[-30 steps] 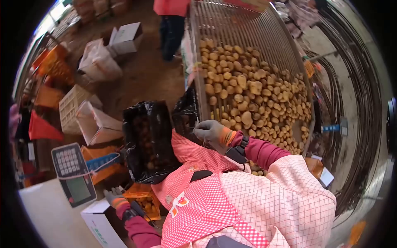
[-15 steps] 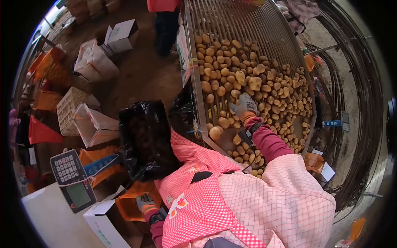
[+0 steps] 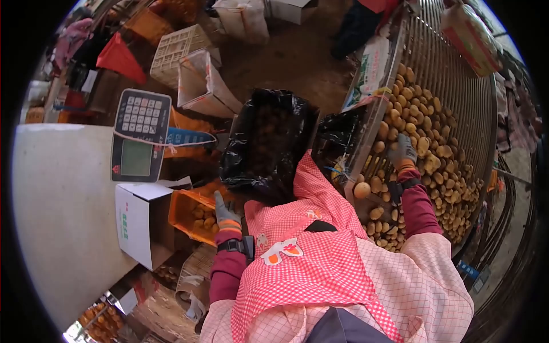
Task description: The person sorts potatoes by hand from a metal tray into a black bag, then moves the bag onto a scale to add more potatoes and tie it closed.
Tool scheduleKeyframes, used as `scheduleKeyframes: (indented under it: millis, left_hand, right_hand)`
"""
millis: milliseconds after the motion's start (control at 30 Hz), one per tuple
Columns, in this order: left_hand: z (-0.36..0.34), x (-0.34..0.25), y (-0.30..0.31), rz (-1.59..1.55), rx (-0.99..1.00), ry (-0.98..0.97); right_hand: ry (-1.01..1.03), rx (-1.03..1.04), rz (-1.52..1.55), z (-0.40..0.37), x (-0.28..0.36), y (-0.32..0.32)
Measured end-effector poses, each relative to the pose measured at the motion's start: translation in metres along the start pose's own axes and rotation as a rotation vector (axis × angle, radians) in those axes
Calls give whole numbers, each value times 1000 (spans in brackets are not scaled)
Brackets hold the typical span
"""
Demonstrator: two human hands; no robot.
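Brown potatoes (image 3: 443, 157) lie spread over a slatted sorting table (image 3: 424, 28) at the right. On their near-left side rests my right hand (image 3: 405, 151), in a grey glove with an orange cuff. Its fingers look spread over the potatoes, with none plainly gripped. My left hand (image 3: 227, 212), gloved the same way, is at the rim of an orange basket (image 3: 178, 212), its fingers apart. Several potatoes (image 3: 205, 218) sit inside that basket. Between my hands stands a container lined with a black plastic bag (image 3: 237, 163), with dark round shapes in its shadowed inside.
A scale display with keypad (image 3: 140, 134) stands on the left beside a pale surface (image 3: 66, 200). An open white carton (image 3: 134, 226) is next to the orange basket. Beyond are a cream crate (image 3: 177, 51) and a white-sided box (image 3: 200, 80). Another person's dark-clothed legs (image 3: 357, 28) show at the top.
The view has turned left, so the table sits further right. My left hand has moved up along the orange basket's rim, and potatoes inside it now show. My right hand stays over the potatoes.
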State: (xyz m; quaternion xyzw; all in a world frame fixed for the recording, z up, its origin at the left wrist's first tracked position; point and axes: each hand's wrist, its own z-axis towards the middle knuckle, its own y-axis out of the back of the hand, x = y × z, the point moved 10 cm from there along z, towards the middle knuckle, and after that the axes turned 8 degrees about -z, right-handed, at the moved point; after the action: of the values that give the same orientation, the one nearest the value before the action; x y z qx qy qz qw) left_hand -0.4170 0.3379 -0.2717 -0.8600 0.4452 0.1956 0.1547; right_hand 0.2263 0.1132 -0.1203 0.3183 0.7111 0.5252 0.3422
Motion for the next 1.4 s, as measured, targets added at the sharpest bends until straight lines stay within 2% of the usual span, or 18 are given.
scheduleKeyframes:
  millis: [100, 200, 367, 433, 500, 533, 600, 733, 767, 833, 933, 1000, 1100, 1133, 1200, 1267, 1367, 1400]
  left_hand:
    - [-2, -4, -37, -16, 143, -26]
    - [5, -8, -75, 154, 273, -155]
    - [28, -4, -67, 528, -70, -349]
    - [36, 1, -54, 467, -57, -322]
    - [28, -2, -40, 522, -88, -326]
    - [39, 4, -23, 532, -90, -340]
    - [-5, 2, -33, 487, -87, -299]
    - [17, 33, -13, 329, 193, -3]
    - [5, 29, -14, 330, 185, 1]
    - [-19, 28, -24, 220, 237, 59]
    - [-32, 35, -22, 181, 317, 166]
    - [-39, 52, -30, 209, 513, 295]
    - [-56, 52, -57, 292, 571, 363]
    - [-47, 54, -60, 407, 579, 352]
    - [-34, 60, -83, 321, 585, 376]
    - [-29, 59, -116, 208, 595, 377]
    - [-15, 60, -159, 298, 558, 277]
    - [-7, 68, -173, 296, 558, 289]
  right_hand:
    - [-15, -40, 178, 2, 3, 33]
    - [179, 16, 870, -14, 94, 85]
    - [827, -279, 914, -75, 300, 194]
    - [911, -278, 953, -76, 348, 178]
    - [1099, 45, 445, -73, 410, 96]
    - [1101, 51, 446, -67, 416, 78]
    - [1011, -464, 195, -48, 407, 82]
    - [476, -536, 67, 59, 384, 40]
    - [479, -528, 67, 81, 380, 25]
    - [256, 120, 85, 134, 356, -55]
    - [511, -41, 175, 107, 376, -37]
    - [686, -410, 308, 70, 390, -13]
    - [775, -395, 463, 6, 407, -44]
    - [738, -374, 568, -19, 407, -62]
    - [778, 181, 84, -56, 422, -169]
    - [850, 413, -99, -97, 421, -199]
    - [995, 735, 12, -127, 426, -232]
    - [1188, 652, 377, -141, 425, -214]
